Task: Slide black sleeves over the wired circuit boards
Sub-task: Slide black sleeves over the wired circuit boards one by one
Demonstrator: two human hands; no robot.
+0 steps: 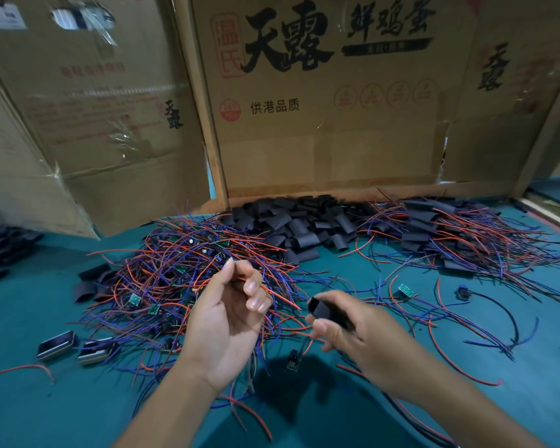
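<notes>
My left hand (230,315) is raised palm up above the wire heap, its thumb and fingers pinching a red wire (278,294) that runs to the right. My right hand (359,331) grips a black sleeve (320,308), its open mouth turned toward the left hand. A small circuit board (293,363) hangs or lies below, between both hands, on red and blue wires. A big tangle of wired circuit boards (175,286) covers the green table (62,399). Loose black sleeves (291,221) are piled at the back.
Cardboard boxes (330,108) wall off the back and left. A heap of sleeved boards with wires (450,234) lies at the back right. Two metal-edged parts (75,347) sit at the front left. More black sleeves (0,250) lie at the far left.
</notes>
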